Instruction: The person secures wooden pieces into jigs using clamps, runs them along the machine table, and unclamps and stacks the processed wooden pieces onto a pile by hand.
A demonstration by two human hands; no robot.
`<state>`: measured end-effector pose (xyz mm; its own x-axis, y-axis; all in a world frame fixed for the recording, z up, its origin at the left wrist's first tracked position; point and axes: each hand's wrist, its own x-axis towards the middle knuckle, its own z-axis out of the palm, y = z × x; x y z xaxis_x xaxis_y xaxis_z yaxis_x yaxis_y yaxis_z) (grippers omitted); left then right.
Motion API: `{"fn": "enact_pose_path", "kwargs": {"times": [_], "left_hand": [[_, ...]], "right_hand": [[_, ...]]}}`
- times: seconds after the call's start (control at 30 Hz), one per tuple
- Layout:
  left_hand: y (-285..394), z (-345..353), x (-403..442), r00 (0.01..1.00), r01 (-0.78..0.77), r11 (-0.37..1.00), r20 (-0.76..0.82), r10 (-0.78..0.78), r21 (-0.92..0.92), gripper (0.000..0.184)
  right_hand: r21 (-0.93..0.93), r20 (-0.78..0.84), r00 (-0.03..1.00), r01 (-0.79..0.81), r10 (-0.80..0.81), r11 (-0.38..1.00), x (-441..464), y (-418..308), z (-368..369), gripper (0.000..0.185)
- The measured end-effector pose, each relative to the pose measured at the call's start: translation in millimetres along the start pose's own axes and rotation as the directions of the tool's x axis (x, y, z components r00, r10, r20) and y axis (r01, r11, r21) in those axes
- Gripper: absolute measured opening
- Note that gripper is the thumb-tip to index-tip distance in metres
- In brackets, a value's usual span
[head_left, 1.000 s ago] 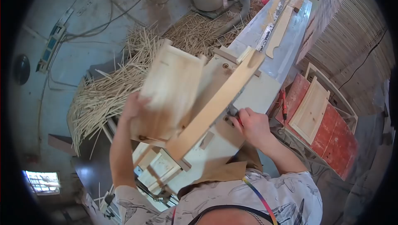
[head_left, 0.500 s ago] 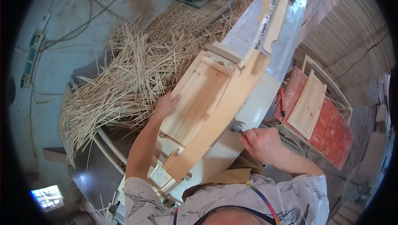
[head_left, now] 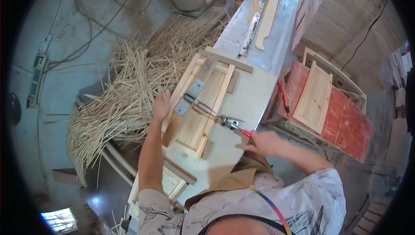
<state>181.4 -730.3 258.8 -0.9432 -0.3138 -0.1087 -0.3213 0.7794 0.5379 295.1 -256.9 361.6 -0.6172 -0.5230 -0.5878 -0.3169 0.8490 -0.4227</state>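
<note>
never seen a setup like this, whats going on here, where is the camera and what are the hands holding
There is no machine arm here, just a person's two bare hands. The camera sits on the person's head, looking forward and down. The right hand is at the red handle of a metal toggle clamp; blur hides how firmly it grips. The left hand is beside the framed wooden panel, seemingly holding nothing. That panel lies on the pale work table, with a metal plate over it. To the right, a second framed panel lies on a red board; to the left is a pile of thin wood strips.
</note>
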Motion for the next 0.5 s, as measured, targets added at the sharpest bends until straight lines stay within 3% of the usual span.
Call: {"fn": "enact_pose_path", "kwargs": {"times": [0.03,0.07,0.1,0.13,0.17,0.2,0.23,0.27,0.3,0.33,0.37,0.4,0.43,0.47,0.5], "left_hand": [[-11.2,-5.5,-27.0,0.977,-0.08,0.994,-0.204,0.064,-0.069,0.056],[27.2,-34.3,-65.2,0.895,-0.188,0.975,-0.43,0.119,-0.121,0.044],[67.9,-59.4,-110.8,0.896,-0.155,0.943,-0.443,0.009,-0.295,0.035],[86.6,-73.5,-161.2,0.894,-0.112,0.884,-0.435,-0.11,-0.453,0.027],[72.0,-77.3,-210.1,0.897,-0.126,0.929,-0.44,-0.043,-0.348,0.031],[67.4,-72.8,-273.0,0.922,0.087,0.866,-0.289,-0.257,-0.492,0.031],[75.3,-61.2,-332.1,0.911,0.124,0.883,-0.302,-0.282,-0.452,0.033],[73.9,-45.2,-388.6,0.851,0.324,0.799,-0.213,-0.48,-0.506,0.037],[78.8,-24.0,-440.4,0.723,0.552,0.704,-0.165,-0.671,-0.446,0.041],[47.4,17.0,-504.3,0.608,0.707,0.597,-0.106,-0.787,-0.379,0.043],[53.3,42.1,-540.8,0.278,0.766,0.224,-0.003,-0.96,-0.603,0.046],[50.4,66.1,-567.6,0.022,0.542,-0.137,0.177,-0.984,-0.829,0.048],[42.5,79.5,-586.6,-0.11,0.403,-0.272,0.249,-0.962,-0.874,0.05],[29.0,93.4,-587.9,-0.183,0.341,-0.24,0.186,-0.965,-0.909,0.052],[15.1,106.0,-587.3,-0.255,0.284,-0.195,0.122,-0.959,-0.939,0.057]], "right_hand": [[0.041,-0.018,0.998,0.06,-0.06,0.997,2.6,10.1,-13.2,0.053],[0.058,-0.058,0.99,0.13,-0.126,0.99,13.9,21.9,-39.1,0.049],[-0.028,-0.352,0.917,0.192,-0.189,0.981,45.9,45.3,-36.7,0.045],[-0.061,-0.446,0.862,0.238,-0.24,0.969,82.1,67.8,-52.1,0.039],[-0.19,-0.553,0.785,0.206,-0.278,0.96,105.8,77.8,-79.3,0.036],[0.061,-0.674,0.739,0.03,0.019,0.998,137.9,91.7,-96.0,0.034],[-0.014,-0.812,0.582,0.06,-0.046,0.998,170.6,107.7,-102.1,0.036],[0.092,-0.784,0.614,-0.03,0.091,0.995,195.1,116.5,-101.8,0.038],[0.274,-0.618,0.757,-0.046,0.213,0.961,227.8,121.9,-97.3,0.041],[0.044,-0.856,0.514,-0.047,0.062,0.998,244.7,114.2,-76.5,0.044],[0.034,-0.875,0.484,0.061,0.0,0.998,231.0,78.4,-86.3,0.045],[0.003,-0.92,0.391,0.056,-0.019,0.998,237.0,75.9,-78.6,0.044],[0.063,-0.815,0.57,-0.094,0.105,0.994,249.2,86.4,-79.9,0.046],[0.08,-0.855,0.519,0.106,0.014,0.991,266.4,106.2,-71.7,0.049],[0.045,-0.87,0.49,-0.044,0.061,0.998,265.7,106.3,-68.3,0.052]]}}
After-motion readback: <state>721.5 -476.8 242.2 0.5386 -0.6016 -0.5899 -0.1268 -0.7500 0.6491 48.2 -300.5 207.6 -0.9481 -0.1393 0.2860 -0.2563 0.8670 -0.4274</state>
